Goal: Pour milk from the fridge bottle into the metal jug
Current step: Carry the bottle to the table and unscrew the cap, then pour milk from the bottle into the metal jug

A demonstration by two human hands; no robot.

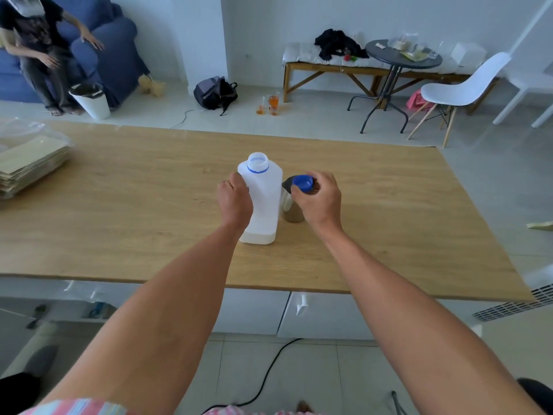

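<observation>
The left hand (235, 202) curls round the left side of the bottle (262, 202), fingers wrapped out of sight behind it and the thumb against its near face, holding it upright on the table (119, 211). The right hand (318, 199) pinches the blue cap (302, 183) between thumb and fingertips, lifted above the table with its hollow side facing up. The bottle is white, its mouth open with a blue ring round the neck, and a low layer of milk shows at its base. The metal jug (288, 205) stands just under the right hand's fingers and the cap, right beside the bottle; whether the two touch cannot be told. The table is pale wood. Far to the left of the left hand lies a stack of flat sheets (30, 166) under clear plastic. Beyond the table the floor is light tile, with a backpack (215, 92) and a few glasses (269, 104) on it. Farther right of the right hand stand a round dark table (402, 59), a white chair (460, 88) and a wooden bench (329, 68). On the far left a person (39, 46) sits on a blue sofa (116, 46) beside a white bin (91, 101).
</observation>
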